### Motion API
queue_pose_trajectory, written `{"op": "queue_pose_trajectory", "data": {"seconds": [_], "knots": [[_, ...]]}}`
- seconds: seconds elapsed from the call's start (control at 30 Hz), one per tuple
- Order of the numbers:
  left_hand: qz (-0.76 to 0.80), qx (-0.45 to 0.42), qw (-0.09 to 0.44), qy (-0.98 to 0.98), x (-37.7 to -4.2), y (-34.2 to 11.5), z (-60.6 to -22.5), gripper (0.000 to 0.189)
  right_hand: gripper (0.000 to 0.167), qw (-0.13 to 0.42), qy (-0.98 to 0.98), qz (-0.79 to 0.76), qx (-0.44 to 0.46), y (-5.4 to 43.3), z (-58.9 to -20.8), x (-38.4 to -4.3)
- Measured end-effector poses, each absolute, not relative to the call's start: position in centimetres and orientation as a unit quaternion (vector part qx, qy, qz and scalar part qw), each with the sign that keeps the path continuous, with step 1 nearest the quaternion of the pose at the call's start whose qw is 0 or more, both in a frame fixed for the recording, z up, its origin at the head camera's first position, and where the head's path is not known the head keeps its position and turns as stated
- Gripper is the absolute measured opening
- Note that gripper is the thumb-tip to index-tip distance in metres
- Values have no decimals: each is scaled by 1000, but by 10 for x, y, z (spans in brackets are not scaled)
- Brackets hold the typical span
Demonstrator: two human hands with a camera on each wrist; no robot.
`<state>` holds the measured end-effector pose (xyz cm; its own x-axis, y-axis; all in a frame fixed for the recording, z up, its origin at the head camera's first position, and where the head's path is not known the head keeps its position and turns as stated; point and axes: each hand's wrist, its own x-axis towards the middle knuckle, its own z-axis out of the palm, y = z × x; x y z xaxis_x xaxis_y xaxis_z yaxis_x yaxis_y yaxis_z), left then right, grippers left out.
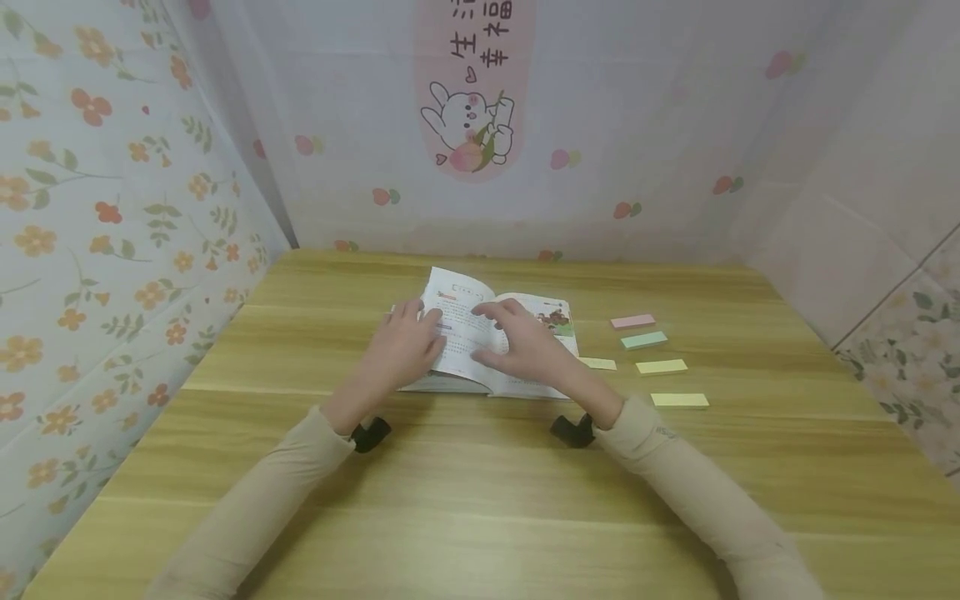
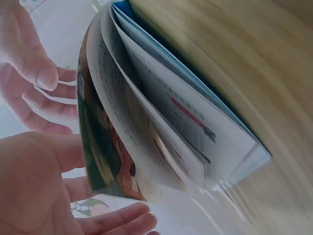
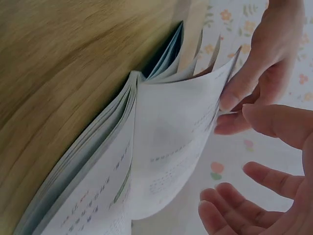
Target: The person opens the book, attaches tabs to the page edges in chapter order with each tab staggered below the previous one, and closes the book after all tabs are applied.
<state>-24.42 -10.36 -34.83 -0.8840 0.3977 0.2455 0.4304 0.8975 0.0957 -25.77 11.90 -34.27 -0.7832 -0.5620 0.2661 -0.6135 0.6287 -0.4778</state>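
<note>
An open book (image 1: 462, 340) with printed pages lies on the table, its left leaves lifted and curving up. My left hand (image 1: 401, 343) is at the left page, thumb and index finger over its printed side. In the left wrist view, the other fingers of that left hand (image 2: 44, 188) stick out past the raised leaf (image 2: 110, 142), which shows a coloured picture. Above the right half hovers my right hand (image 1: 528, 343), fingers bent and spread. The right wrist view shows nothing between the fingers of this right hand (image 3: 266, 196), apart from the raised page (image 3: 171, 127).
Right of the book lie a pink strip (image 1: 632, 322), a green strip (image 1: 643, 340) and two yellow strips (image 1: 662, 367). Another pale yellow strip (image 1: 602, 364) juts from the book's right edge. The wooden table (image 1: 465, 500) meets a printed curtain (image 1: 637, 150) behind.
</note>
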Motion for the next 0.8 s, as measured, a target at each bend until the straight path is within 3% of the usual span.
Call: {"op": "queue_pose_trajectory", "data": {"seconds": [0.27,0.47,0.8], "knots": [[-71,-217,100,-968,-242,-113,-352,39,69,15,-908,239,344,103,-348,-254],[-64,-223,89,-969,-242,-120,-356,27,74,-13,-911,213,354,93,-350,-251],[-61,-202,23,-977,-241,-122,-360,28,74,-35,-913,168,371,84,-358,-248]]}}
